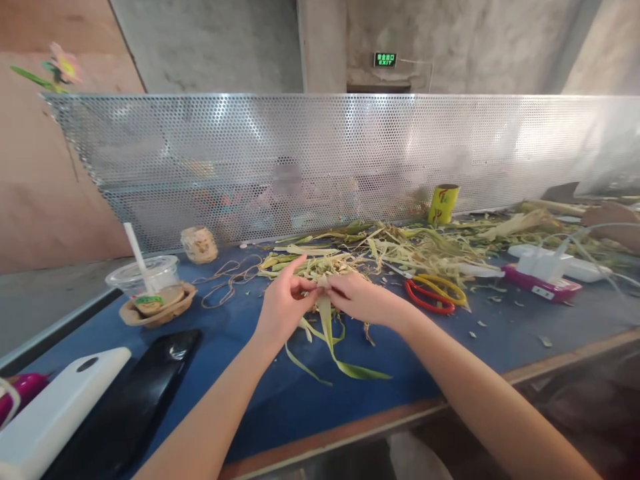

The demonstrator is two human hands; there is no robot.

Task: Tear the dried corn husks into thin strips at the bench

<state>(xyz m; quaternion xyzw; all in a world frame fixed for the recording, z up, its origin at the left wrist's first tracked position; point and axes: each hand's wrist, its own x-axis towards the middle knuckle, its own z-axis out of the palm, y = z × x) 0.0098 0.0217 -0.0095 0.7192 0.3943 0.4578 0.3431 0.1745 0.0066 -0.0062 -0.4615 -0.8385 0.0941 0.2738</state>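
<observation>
Over the middle of the blue table, my left hand (285, 300) pinches a pale green corn husk strip (327, 327) between thumb and fingers, its index finger pointing up. From the other side my right hand (365, 299) pinches the same strip, the fingertips of both hands nearly meeting. The strip's long tail hangs down and curls to the right on the table. Just behind the hands lies a heap of shredded husks (400, 250). To the right of my right hand rest scissors (435, 293) with one red and one yellow handle loop. The fingertips partly hide the strip's upper end.
At the left stand a plastic cup (163, 273) with a straw in a cardboard holder, a black phone (135, 400) and a white power bank (70, 407). Loose twine (230, 280) lies nearby. A yellow can (443, 204), a magenta power strip (543, 285) and a perforated metal screen (325, 147) are farther off.
</observation>
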